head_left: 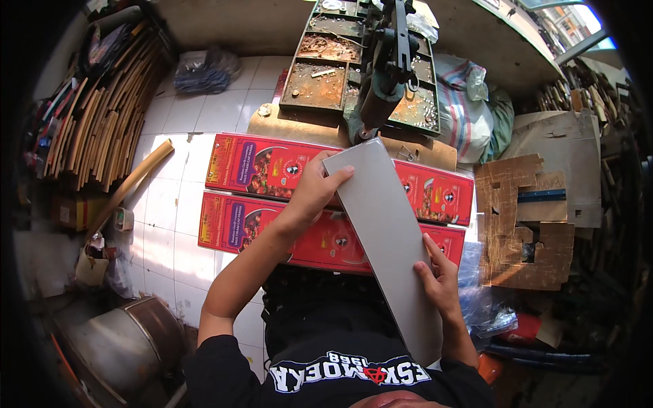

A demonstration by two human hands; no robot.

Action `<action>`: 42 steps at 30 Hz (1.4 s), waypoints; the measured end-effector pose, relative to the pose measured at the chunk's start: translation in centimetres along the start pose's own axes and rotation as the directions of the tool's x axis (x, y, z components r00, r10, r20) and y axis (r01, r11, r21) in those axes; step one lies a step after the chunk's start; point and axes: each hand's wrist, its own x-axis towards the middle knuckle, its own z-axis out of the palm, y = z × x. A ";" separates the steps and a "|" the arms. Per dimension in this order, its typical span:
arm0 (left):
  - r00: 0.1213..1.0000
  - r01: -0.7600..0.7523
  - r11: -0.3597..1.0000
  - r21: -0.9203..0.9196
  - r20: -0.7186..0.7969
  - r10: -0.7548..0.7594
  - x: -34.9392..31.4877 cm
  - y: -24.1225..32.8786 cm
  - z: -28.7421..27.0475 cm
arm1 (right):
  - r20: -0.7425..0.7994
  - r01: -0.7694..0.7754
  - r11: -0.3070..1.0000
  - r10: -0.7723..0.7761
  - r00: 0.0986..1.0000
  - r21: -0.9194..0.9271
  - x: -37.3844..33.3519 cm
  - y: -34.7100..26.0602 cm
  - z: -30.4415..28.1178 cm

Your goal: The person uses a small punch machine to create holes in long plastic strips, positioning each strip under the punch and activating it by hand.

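Note:
A long grey board (388, 224) is held aslant in front of my body, its far end close under the black press (382, 102). My left hand (318, 187) grips the board's far left corner, thumb on top. Lower down, my right hand (439, 275) clasps the right edge with the thumb on the face and fingers at the side. Beneath the board lie two long red printed panels, the farther red panel (435, 194) by the press and the nearer red panel (272, 231) toward me. The board hides the middle of both.
Compartment trays (316, 88) of small metal parts flank the press. Stacked brown boards (102, 102) stand at left, near a cardboard tube (139, 180). A cut brown board (520, 224) and clear plastic bags (479, 299) lie right. A metal drum (129, 340) sits lower left; a striped sack (466, 102) stands behind.

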 end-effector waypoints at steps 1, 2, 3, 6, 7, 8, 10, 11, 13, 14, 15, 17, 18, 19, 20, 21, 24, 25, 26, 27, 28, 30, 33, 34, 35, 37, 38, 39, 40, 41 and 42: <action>1.000 0.005 1.000 -0.009 0.005 -0.005 0.3 0.1 -0.3 | -0.022 0.037 0.999 -0.037 0.999 -0.007 0.4 0.3 0.1; 1.000 0.011 1.000 -0.018 0.010 -0.010 0.6 0.2 -0.5 | -0.044 0.074 0.997 -0.075 0.996 -0.014 0.9 0.4 0.2; 1.000 0.017 0.999 -0.028 0.013 -0.017 0.9 0.3 -0.8 | -0.040 0.068 0.995 -0.071 0.997 -0.077 1.2 0.4 0.1; 1.000 -0.027 0.999 -0.020 -0.010 0.027 1.6 -0.4 -1.2 | -0.044 0.041 0.980 -0.051 0.998 -0.193 2.2 0.5 -0.2; 0.999 -0.034 0.999 -0.004 -0.014 0.034 1.7 -0.5 -1.2 | -0.055 0.026 0.982 -0.037 0.998 -0.185 2.4 0.7 -0.2; 0.999 -0.042 0.999 0.012 -0.018 0.042 1.7 -0.5 -1.2 | -0.059 0.036 0.981 -0.048 0.997 -0.188 2.6 0.8 -0.1; 0.999 -0.043 0.999 0.020 -0.015 0.043 1.7 -0.5 -1.1 | -0.062 0.082 0.975 -0.097 0.993 -0.209 2.8 0.8 -0.1; 0.999 -0.036 0.999 0.016 -0.008 0.036 1.6 -0.7 -1.2 | -0.058 0.117 0.968 -0.133 0.989 -0.224 2.9 0.8 -0.1; 1.000 -0.026 1.000 0.001 -0.008 0.026 1.6 -0.6 -1.3 | -0.055 0.138 0.958 -0.156 0.986 -0.253 3.1 0.6 0.0; 1.000 -0.019 1.000 -0.010 -0.015 0.019 1.5 -0.6 -1.2 | -0.053 0.148 0.952 -0.168 0.984 -0.267 3.1 0.5 0.1; 1.000 -0.014 1.000 -0.020 -0.020 0.013 1.5 -0.5 -1.2 | -0.059 0.134 0.957 -0.154 0.986 -0.259 3.2 0.5 0.1; 1.000 -0.028 0.999 -0.016 -0.011 0.028 1.6 -0.3 -1.0 | -0.069 0.106 0.964 -0.126 0.990 -0.243 3.2 0.5 0.1; 0.999 -0.035 0.999 -0.011 -0.008 0.035 1.5 -0.3 -1.0 | -0.068 0.083 0.968 -0.102 0.992 -0.238 3.2 0.4 0.1; 0.999 -0.035 0.999 -0.014 -0.008 0.035 1.6 -0.4 -1.1 | -0.066 0.060 0.970 -0.078 0.995 -0.234 3.2 0.3 0.0; 0.999 -0.036 0.999 -0.016 -0.009 0.036 1.6 -0.5 -1.2 | -0.065 0.037 0.973 -0.053 0.996 -0.229 3.2 0.2 0.0; 0.999 -0.037 0.999 -0.018 -0.007 0.037 1.6 -0.5 -1.2 | -0.067 0.070 0.966 -0.089 0.994 -0.247 3.3 0.3 0.0; 0.999 -0.038 0.999 -0.025 -0.006 0.038 1.6 -0.5 -1.1 | -0.068 0.140 0.948 -0.166 0.984 -0.287 3.5 0.6 0.1; 0.999 -0.036 0.999 -0.025 -0.010 0.036 1.6 -0.4 -1.0 | -0.066 0.144 0.946 -0.170 0.983 -0.290 3.5 0.7 0.1; 0.999 -0.034 0.999 -0.026 -0.013 0.034 1.6 -0.3 -1.0 | -0.065 0.148 0.944 -0.174 0.983 -0.294 3.6 0.7 0.1; 0.999 -0.032 0.999 -0.026 -0.017 0.032 1.6 -0.2 -0.9 | -0.067 0.122 0.953 -0.146 0.987 -0.278 3.5 0.6 0.1; 0.999 -0.029 0.999 -0.032 -0.018 0.028 1.5 -0.1 -0.9 | -0.069 0.096 0.961 -0.117 0.991 -0.261 3.5 0.5 0.0; 1.000 -0.024 0.999 -0.042 -0.021 0.023 1.5 0.1 -0.8 | -0.071 0.072 0.967 -0.092 0.993 -0.243 3.5 0.4 0.0; 1.000 -0.014 0.999 -0.036 -0.028 0.013 1.6 -0.3 -1.0 | -0.073 0.084 0.964 -0.106 0.992 -0.251 3.6 0.4 0.1; 1.000 -0.014 0.999 -0.034 -0.027 0.013 1.6 -0.3 -1.0 | -0.074 0.089 0.961 -0.112 0.991 -0.262 3.6 0.3 0.1; 1.000 -0.015 0.999 -0.033 -0.026 0.014 1.6 -0.2 -0.9 | -0.076 0.093 0.957 -0.118 0.990 -0.273 3.6 0.3 0.1; 1.000 -0.011 0.999 -0.033 -0.028 0.010 1.4 0.0 -0.9 | -0.062 0.084 0.955 -0.106 0.992 -0.284 3.5 0.5 0.0; 1.000 -0.008 0.999 -0.036 -0.028 0.007 1.3 0.0 -1.0 | -0.054 0.080 0.954 -0.100 0.993 -0.289 3.5 0.7 0.0; 1.000 -0.006 0.999 -0.040 -0.026 0.005 1.3 0.1 -0.9 | -0.059 0.077 0.956 -0.097 0.994 -0.282 3.4 0.7 0.0; 1.000 0.001 0.999 -0.046 -0.022 -0.002 1.3 0.1 -0.9 | -0.063 0.073 0.959 -0.094 0.994 -0.275 3.4 0.8 0.0; 1.000 0.008 0.999 -0.051 -0.019 -0.009 1.3 0.2 -0.9 | -0.067 0.069 0.961 -0.091 0.994 -0.268 3.4 0.8 0.0; 1.000 0.014 0.998 -0.057 -0.018 -0.015 1.2 0.3 -0.9 | -0.068 0.090 0.958 -0.113 0.991 -0.271 3.4 0.8 0.1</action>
